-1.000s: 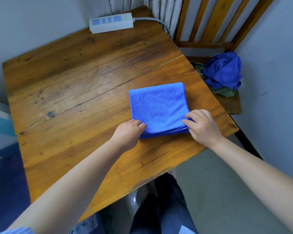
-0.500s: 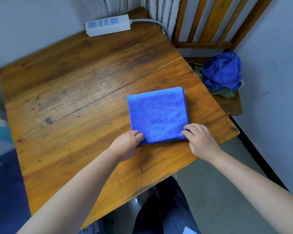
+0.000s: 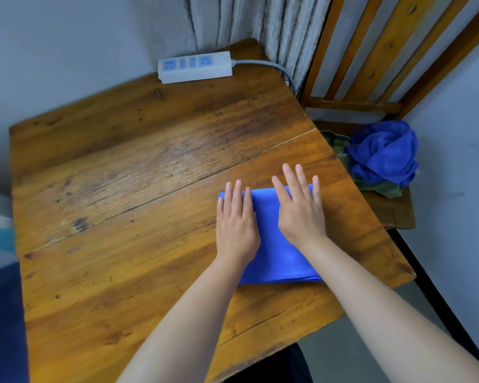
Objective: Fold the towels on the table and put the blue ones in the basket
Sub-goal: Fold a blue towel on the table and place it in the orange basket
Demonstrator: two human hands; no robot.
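A folded blue towel [image 3: 277,258] lies flat on the wooden table [image 3: 138,205], near its right front edge. My left hand [image 3: 237,222] presses flat on the towel's left side, fingers straight and spread. My right hand [image 3: 300,208] lies flat on the towel's right side, its fingertips reaching past the far edge onto the wood. Both palms hide much of the towel's top. A crumpled blue towel [image 3: 382,153] sits on a wooden chair to the right, on top of a green cloth [image 3: 385,189]. No basket is in view.
A white power strip [image 3: 195,67] lies at the table's far edge, its cable running right toward a curtain [image 3: 260,26]. The chair [image 3: 393,214] stands close against the table's right side. Grey walls close in behind and to the right.
Both hands have let go of the towel's near corners and moved forward, now lying flat on top of it. The towel looks narrower front to back. The camera has tilted.
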